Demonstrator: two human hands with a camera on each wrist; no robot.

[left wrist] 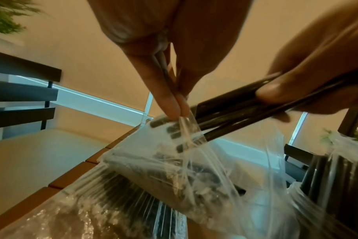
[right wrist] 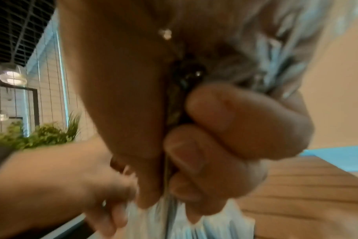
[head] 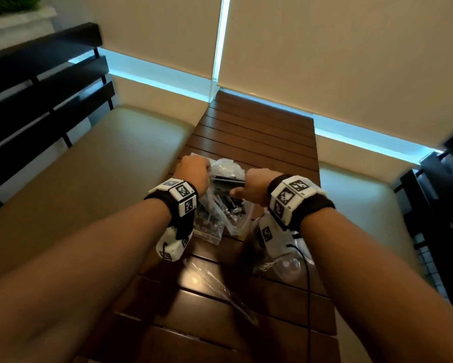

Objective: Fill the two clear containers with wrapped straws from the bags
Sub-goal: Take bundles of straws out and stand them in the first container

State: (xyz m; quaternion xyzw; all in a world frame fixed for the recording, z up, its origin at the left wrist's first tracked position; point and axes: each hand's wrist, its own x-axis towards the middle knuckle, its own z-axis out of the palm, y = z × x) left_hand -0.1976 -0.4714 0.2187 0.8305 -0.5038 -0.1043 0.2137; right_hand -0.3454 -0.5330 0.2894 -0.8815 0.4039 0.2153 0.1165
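Observation:
A clear plastic bag (head: 214,205) packed with black wrapped straws lies mid-table on the slatted wooden table (head: 259,132). My left hand (head: 194,170) pinches the bag's open edge (left wrist: 186,127) between fingertips (left wrist: 174,105) and lifts it. My right hand (head: 246,188) grips a bundle of black straws (head: 228,182) that is partly out of the bag's mouth; the left wrist view shows the bundle (left wrist: 235,113) and the right hand (left wrist: 276,90) curled round it. In the blurred right wrist view the right hand's fingers (right wrist: 225,116) wrap round dark straws (right wrist: 184,77). A clear rounded container (head: 285,267) lies under my right wrist, partly hidden.
Loose crinkled clear plastic (head: 220,286) lies on the near part of the table. More black straws in clear plastic (left wrist: 327,177) stand at the right. Cream-cushioned benches (head: 102,166) with dark slatted backs (head: 42,82) flank the table. Blinds (head: 324,48) close off the far end.

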